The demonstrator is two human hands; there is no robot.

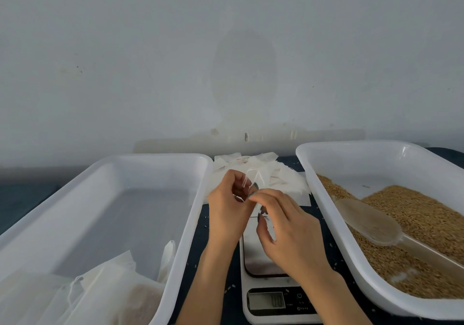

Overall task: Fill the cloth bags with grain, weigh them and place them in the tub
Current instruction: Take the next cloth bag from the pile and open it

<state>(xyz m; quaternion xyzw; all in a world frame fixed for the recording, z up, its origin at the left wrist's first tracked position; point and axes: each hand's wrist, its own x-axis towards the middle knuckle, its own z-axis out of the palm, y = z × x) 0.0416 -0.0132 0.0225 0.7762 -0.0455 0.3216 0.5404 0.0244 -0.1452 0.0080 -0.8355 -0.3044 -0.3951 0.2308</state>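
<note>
Between two white tubs, my left hand (pixel 229 206) and my right hand (pixel 283 224) meet above the kitchen scale (pixel 270 297). Both pinch the thin white drawstring (pixel 247 182) of a small cloth bag; the bag's body is mostly hidden behind my fingers. A pile of empty cloth bags (pixel 281 174) lies just beyond my hands. The left tub (pixel 190 214) holds several filled cloth bags (pixel 120 292) at its near end. The right tub (pixel 324 199) holds brown grain (pixel 421 211) and a clear plastic scoop (pixel 371 221). The scale's display reads about zero.
A dark blue tabletop (pixel 216 274) with a few spilled grains lies between the tubs. A pale wall (pixel 226 61) rises right behind the table. The tubs stand close on either side of the scale.
</note>
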